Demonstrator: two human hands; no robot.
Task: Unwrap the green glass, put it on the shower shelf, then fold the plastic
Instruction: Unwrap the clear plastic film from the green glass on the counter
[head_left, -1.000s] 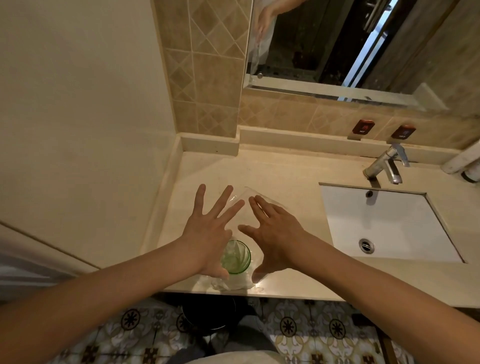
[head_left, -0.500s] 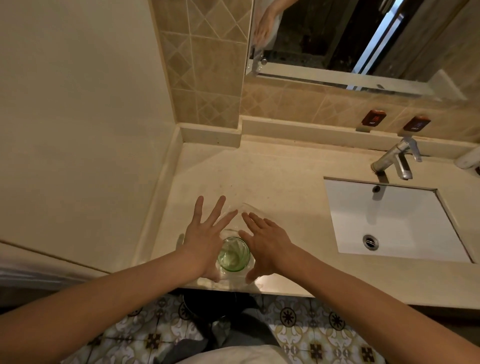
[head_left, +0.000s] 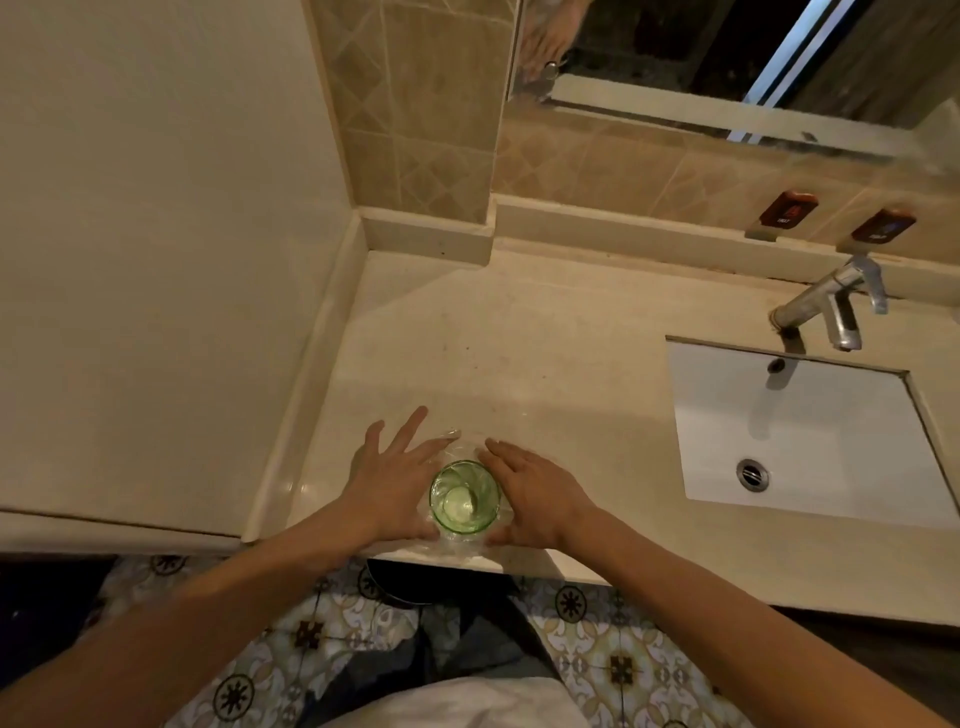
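Observation:
The green glass (head_left: 464, 498) stands upright near the front edge of the beige counter (head_left: 545, 364), with clear plastic wrap (head_left: 457, 545) bunched around its base and showing behind it. My left hand (head_left: 395, 478) lies flat to the left of the glass, fingers spread, pressing on the plastic. My right hand (head_left: 530, 493) lies flat to the right of it, fingers together and pointing away from me. Both palms flank the glass closely; whether they touch its wall is unclear. No shower shelf is in view.
A white sink (head_left: 800, 436) with a chrome tap (head_left: 831, 301) sits at the right. A beige wall (head_left: 156, 260) bounds the counter on the left, and a tiled backsplash and mirror (head_left: 727, 57) stand behind. Patterned floor tiles (head_left: 597, 649) lie below the counter edge.
Both hands have lowered from a raised, fingers-touching pose above the glass to lie flat on either side of it. The plastic that stood up behind them has been pushed down.

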